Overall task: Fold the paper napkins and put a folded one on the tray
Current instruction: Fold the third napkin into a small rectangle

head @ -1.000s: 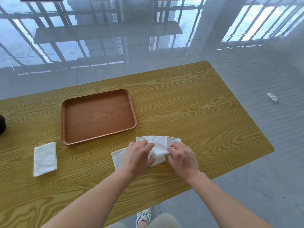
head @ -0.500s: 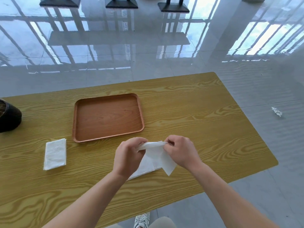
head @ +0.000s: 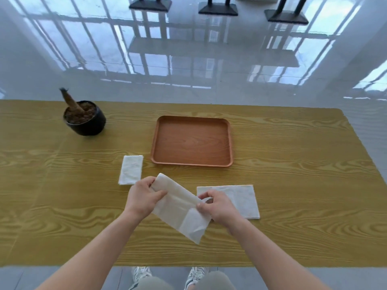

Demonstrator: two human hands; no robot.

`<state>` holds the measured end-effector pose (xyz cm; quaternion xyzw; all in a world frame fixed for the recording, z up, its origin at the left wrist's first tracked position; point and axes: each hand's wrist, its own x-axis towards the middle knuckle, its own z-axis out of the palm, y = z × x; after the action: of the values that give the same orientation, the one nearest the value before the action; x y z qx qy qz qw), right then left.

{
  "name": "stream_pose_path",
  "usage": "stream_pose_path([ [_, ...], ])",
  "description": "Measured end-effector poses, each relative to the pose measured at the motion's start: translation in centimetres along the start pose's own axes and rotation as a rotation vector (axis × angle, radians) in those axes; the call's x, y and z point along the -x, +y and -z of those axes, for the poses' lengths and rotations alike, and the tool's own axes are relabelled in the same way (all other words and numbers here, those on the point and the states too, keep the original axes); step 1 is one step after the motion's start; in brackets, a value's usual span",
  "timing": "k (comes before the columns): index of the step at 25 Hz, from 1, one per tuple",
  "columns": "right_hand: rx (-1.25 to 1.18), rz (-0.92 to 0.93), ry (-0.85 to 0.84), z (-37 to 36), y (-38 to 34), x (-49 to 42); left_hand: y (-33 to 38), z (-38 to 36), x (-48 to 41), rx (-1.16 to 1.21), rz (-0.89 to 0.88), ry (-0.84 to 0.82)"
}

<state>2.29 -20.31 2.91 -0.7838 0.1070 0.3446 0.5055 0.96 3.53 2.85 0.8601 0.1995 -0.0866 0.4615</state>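
Note:
A white paper napkin [head: 180,208] is held above the table, half folded, its loose lower part hanging towards me. My left hand [head: 142,198] pinches its upper left end and my right hand [head: 217,207] pinches its right end. A small folded napkin [head: 131,169] lies on the table to the left of the tray. A flat napkin stack [head: 240,198] lies on the table behind my right hand. The brown wooden tray [head: 191,141] sits beyond my hands with nothing in it.
A black pot with soil and a brown stub [head: 84,117] stands at the back left of the yellow wooden table [head: 293,164]. Glossy tiled floor surrounds the table. Black stand bases [head: 217,9] are far behind. My shoes show below the near edge.
The view swung left, bringing the pot and the flat napkin stack into sight. Both hands lifted the napkin off the table and now hold it stretched between them.

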Motion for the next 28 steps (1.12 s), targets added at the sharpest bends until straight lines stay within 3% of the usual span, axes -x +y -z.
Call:
stream_pose_path([
  [4,0.087,-0.027,0.016,-4.7,0.8,-1.2,-2.9,1.5,-1.6,-0.111,0.071,0.074],
  [10,0.163,-0.058,0.084,-7.4,1.8,-1.6,-5.2,1.0,-2.3,-0.190,0.024,0.049],
  [15,0.094,-0.069,0.111,-7.9,1.9,-1.1,-6.6,0.8,2.0,-0.314,-0.182,0.183],
  [19,-0.032,-0.070,0.140,-7.9,1.9,-0.3,-8.2,-0.5,7.8,-0.320,-0.395,-0.020],
  [22,-0.115,-0.078,0.127,-7.6,1.7,0.2,-8.8,-2.1,10.0,-0.517,-0.410,-0.154],
  [28,-0.161,-0.069,-0.033,-6.5,0.7,0.6,-7.3,-3.7,9.4,-0.477,-0.348,0.075],
])
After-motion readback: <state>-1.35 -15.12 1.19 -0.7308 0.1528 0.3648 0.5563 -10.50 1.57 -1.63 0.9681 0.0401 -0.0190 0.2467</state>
